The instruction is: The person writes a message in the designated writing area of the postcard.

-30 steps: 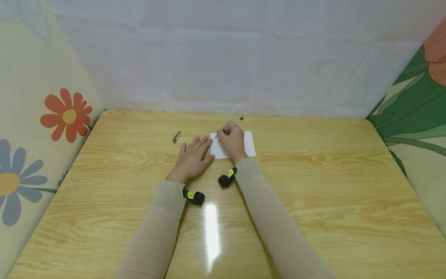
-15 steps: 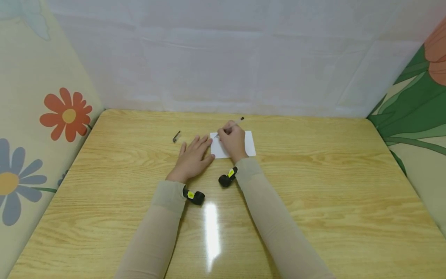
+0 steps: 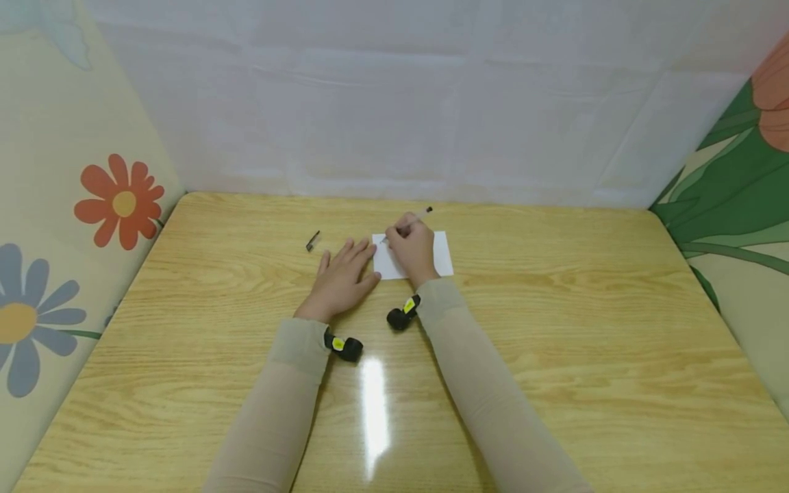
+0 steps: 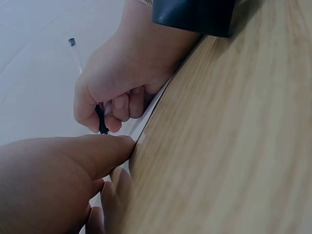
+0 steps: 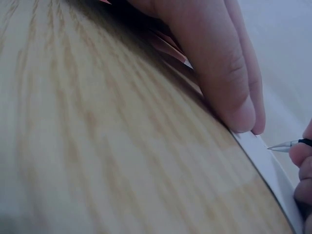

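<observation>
A small white sheet of paper [image 3: 442, 255] lies on the wooden table, partly covered by my right hand [image 3: 411, 248]. That hand pinches a pen [image 3: 422, 213] with a clear barrel and black grip, its metal tip at the paper's upper left in the head view. In the right wrist view the pen tip [image 5: 282, 146] shows close to the sheet; whether it touches I cannot tell. My left hand [image 3: 340, 279] rests flat with fingers spread, its thumb and a fingertip on the paper's left edge. Left of it lies a pen cap [image 3: 313, 241].
The wooden table [image 3: 585, 329] reaches out on both sides. Behind it hangs a white cloth [image 3: 394, 103]. Flower-patterned panels [image 3: 43, 171] stand at the left and right. A black wrist camera [image 3: 348, 348] is strapped to each wrist.
The right hand and pen have shifted very slightly to the right over the paper. The left hand, the paper and the cap stay where they were.
</observation>
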Motion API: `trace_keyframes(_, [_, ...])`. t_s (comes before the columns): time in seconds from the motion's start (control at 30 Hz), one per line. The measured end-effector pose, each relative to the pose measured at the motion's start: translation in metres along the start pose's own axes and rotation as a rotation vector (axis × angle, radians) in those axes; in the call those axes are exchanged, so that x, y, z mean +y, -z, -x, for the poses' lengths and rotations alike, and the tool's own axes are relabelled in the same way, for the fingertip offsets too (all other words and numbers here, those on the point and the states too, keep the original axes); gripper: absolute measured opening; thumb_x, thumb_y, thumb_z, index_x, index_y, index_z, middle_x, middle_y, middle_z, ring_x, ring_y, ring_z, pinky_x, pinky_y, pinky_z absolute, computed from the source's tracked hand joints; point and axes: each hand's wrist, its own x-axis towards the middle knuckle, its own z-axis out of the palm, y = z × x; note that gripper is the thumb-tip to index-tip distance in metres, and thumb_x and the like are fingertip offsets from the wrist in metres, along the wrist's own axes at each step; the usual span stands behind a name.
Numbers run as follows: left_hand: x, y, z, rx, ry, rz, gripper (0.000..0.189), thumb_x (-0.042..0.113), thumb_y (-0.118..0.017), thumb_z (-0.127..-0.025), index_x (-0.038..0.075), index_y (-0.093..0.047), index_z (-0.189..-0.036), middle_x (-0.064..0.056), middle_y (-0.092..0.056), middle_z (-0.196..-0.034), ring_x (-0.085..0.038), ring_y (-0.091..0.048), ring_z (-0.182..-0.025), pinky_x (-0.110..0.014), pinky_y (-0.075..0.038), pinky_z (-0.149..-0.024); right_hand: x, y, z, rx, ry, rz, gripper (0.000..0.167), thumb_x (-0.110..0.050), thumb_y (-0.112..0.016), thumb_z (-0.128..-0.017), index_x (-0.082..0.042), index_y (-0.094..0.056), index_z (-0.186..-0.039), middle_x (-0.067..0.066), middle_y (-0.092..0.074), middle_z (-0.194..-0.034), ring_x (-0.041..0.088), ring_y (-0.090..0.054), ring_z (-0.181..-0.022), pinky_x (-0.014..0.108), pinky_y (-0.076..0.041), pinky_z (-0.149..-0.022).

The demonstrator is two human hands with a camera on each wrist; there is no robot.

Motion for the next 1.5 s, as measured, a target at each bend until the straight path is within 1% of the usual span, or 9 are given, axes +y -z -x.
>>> trace_keyframes(0.17, [-0.0002,-0.0007,0.0003,0.0,0.002,-0.004,0.064,0.04,-0.047,-0.107,0.013,-0.027,-0.161,-0.006,-0.016,-0.169,-0.029,-0.002,-0.156,-0.059,0.01,-0.121,0.0002,-0.0001,0.0007,0.002,-0.008,0.003,0.009,-0.007,-0.065,-0.089,-0.004,-0.064,-0.08,0.006,-0.065,-0.074,0.009,-0.061,-0.061,0.019,-0.052,-0.059])
trace_keyframes(0.47, [0.0011,-0.0006,0.0006,0.0,0.004,-0.002,0.064,0.04,-0.046,-0.107,0.014,-0.027,-0.161,-0.006,-0.016,-0.169,-0.029,-0.003,-0.156,-0.059,0.011,-0.121,0.0004,0.0003,0.0013,-0.001,0.006,0.015,0.011,-0.007,-0.065,-0.089,-0.004,-0.063,-0.079,0.006,-0.065,-0.071,0.009,-0.06,-0.059,0.019,-0.049,-0.058])
trace_keyframes(0.77, [0.0015,0.0003,0.001,-0.001,0.004,0.002,0.064,0.04,-0.047,-0.107,0.012,-0.027,-0.161,-0.007,-0.015,-0.169,-0.03,-0.002,-0.156,-0.059,0.011,-0.121,0.0018,-0.0009,0.0007,0.003,0.04,0.051,0.015,-0.008,-0.066,-0.088,-0.006,-0.059,-0.075,0.003,-0.057,-0.068,0.012,-0.051,-0.064,0.021,-0.042,-0.058])
trace_keyframes(0.9, [0.0006,-0.0001,0.0002,0.0,0.005,-0.001,0.064,0.04,-0.046,-0.107,0.012,-0.027,-0.161,-0.006,-0.015,-0.169,-0.03,-0.002,-0.156,-0.059,0.011,-0.121,0.0022,-0.0007,0.0001,0.001,0.039,0.047,0.014,-0.008,-0.066,-0.088,-0.005,-0.061,-0.076,0.004,-0.059,-0.069,0.012,-0.052,-0.064,0.021,-0.043,-0.058])
trace_keyframes(1.13, [0.0011,0.0001,-0.0007,-0.005,0.008,-0.002,0.064,0.04,-0.046,-0.107,0.013,-0.026,-0.161,-0.006,-0.014,-0.17,-0.029,-0.001,-0.156,-0.059,0.012,-0.121,0.0014,-0.0002,-0.0019,-0.001,0.025,0.031,0.01,-0.008,-0.065,-0.088,-0.004,-0.066,-0.08,0.005,-0.064,-0.072,0.012,-0.06,-0.062,0.02,-0.048,-0.06])
trace_keyframes(1.37, [0.0011,-0.0008,-0.0006,-0.006,0.01,-0.001,0.064,0.04,-0.046,-0.107,0.013,-0.026,-0.162,-0.005,-0.014,-0.17,-0.029,-0.001,-0.157,-0.058,0.012,-0.121,0.0026,-0.0002,-0.0006,-0.004,0.037,0.057,0.012,-0.009,-0.066,-0.089,-0.005,-0.064,-0.078,0.005,-0.063,-0.069,0.012,-0.058,-0.061,0.02,-0.047,-0.059])
trace_keyframes(1.5, [0.0012,-0.0011,-0.0008,-0.001,0.007,-0.001,0.064,0.039,-0.047,-0.107,0.012,-0.027,-0.161,-0.007,-0.015,-0.169,-0.03,-0.002,-0.156,-0.059,0.011,-0.121,0.0036,-0.0004,-0.0006,0.003,0.045,0.063,0.014,-0.009,-0.065,-0.089,-0.005,-0.062,-0.076,0.005,-0.06,-0.068,0.012,-0.055,-0.062,0.021,-0.045,-0.058])
